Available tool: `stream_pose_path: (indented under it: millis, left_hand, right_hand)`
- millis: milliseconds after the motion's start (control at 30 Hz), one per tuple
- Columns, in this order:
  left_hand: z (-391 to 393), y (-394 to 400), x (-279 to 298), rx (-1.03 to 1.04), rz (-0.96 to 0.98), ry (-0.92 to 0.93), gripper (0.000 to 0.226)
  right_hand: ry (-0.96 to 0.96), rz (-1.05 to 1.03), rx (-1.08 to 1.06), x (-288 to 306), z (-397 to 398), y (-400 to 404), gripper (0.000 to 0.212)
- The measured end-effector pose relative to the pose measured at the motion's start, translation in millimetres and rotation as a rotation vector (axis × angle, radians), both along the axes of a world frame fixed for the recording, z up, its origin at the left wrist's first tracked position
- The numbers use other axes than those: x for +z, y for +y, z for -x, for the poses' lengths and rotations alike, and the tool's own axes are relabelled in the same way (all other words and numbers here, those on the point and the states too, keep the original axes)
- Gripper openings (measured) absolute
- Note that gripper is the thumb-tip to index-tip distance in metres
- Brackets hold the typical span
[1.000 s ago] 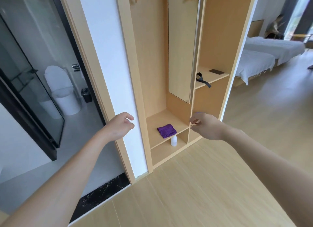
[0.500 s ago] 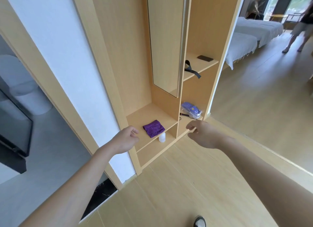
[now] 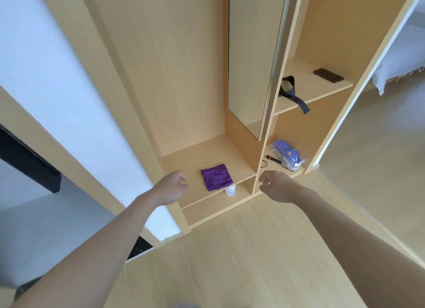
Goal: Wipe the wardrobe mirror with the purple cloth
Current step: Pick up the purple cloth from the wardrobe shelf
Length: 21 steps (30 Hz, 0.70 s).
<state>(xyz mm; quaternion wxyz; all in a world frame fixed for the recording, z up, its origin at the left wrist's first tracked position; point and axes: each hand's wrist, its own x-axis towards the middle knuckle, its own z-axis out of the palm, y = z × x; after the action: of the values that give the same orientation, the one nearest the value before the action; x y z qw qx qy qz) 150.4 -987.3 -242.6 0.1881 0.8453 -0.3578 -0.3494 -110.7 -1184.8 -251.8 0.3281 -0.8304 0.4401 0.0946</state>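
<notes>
Purple cloth [image 3: 216, 177] is lying folded on the low wardrobe shelf [image 3: 184, 160], its front edge slightly overhanging the shelf lip, long axis running roughly left-right across the shelf. Left hand [image 3: 171, 188] is hovering just left of the cloth, fingers [image 3: 182, 177] loosely curled, holding nothing. Right hand [image 3: 277, 188] is hanging right of the cloth, past the vertical divider, also loosely curled and empty. Left hand looks the nearer one, with no panel in its way; probably the grab hand, but either could be reaching. Neither is touching the cloth.

Mirror [image 3: 250, 54] is standing upright above and right of the cloth, on the divider panel, untouched, so wiping is not yet started.

A small white bottle [image 3: 230, 190] is sitting just below the cloth's front edge, on the lower level. Right of the cloth, beyond the divider: a blue plastic packet [image 3: 286, 154]; higher up, a black strap [image 3: 292, 93] and a dark phone [image 3: 328, 75]. Pale wood floor [image 3: 241, 261] is under the arms; a white bed [image 3: 400, 63] is far right.
</notes>
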Motion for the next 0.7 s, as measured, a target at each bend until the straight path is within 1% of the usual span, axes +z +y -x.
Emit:
stream_pose_path:
  millis: [100, 233, 333, 533, 700]
  left_hand:
    - [-3, -10, -22, 0.072, -0.043, 0.051, 0.026]
    - [-9, -25, -58, 0.146, -0.142, 0.097, 0.03]
    - [-15, -41, -87, 0.154, -0.23, 0.119, 0.03]
    - [-34, -82, -148, 0.151, -0.313, 0.205, 0.036]
    - [-40, -119, -188, 0.105, -0.417, 0.292, 0.04]
  right_hand:
    - [-0.043, -0.052, -0.009, -18, -16, -23, 0.027]
    - [-0.018, -0.12, 0.056, -59, -32, -46, 0.024]
    - [0.032, -0.173, 0.047, -88, -45, -66, 0.021]
    - [0.062, -0.243, 0.02, -129, -89, -106, 0.014]
    - [0.12, -0.308, 0.003, -164, -131, -140, 0.022]
